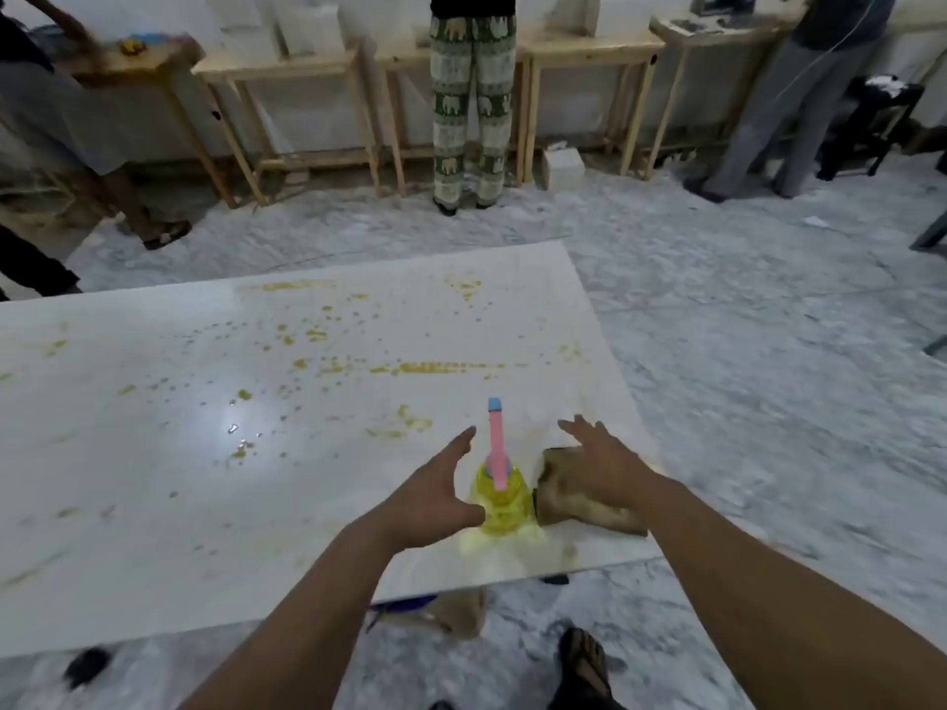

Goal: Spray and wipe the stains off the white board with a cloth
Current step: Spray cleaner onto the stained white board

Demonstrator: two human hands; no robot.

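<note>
The white board [215, 453] lies flat and fills the left and middle of the frame, and its near edge runs along the lower part of the picture. Yellow-brown stains [430, 367] are spread over it, most of them in the upper middle of the board, with small spots around them and a bright light reflection at the left centre.

The spray bottle [501, 497] stands on the board near its lower right corner. Its body is clear yellow and its pink head with a blue tip points to the top of the frame. The cloth [574, 497], brownish and crumpled, lies on the board just beside the bottle, on its right side.

The left hand [435, 497] is just left of the bottle, with fingers straight and spread and the thumb very close to the yellow body; I cannot tell if it touches. It holds nothing. The right hand [602, 461] is over the cloth with the fingers spread and straight, and the palm seems to rest on the cloth without gripping it.

In the upper part of the frame wooden tables [287, 69] stand in a row along the wall, and a person in elephant-pattern trousers [471, 105] stands in front of them. The floor [768, 325] is grey marble.
</note>
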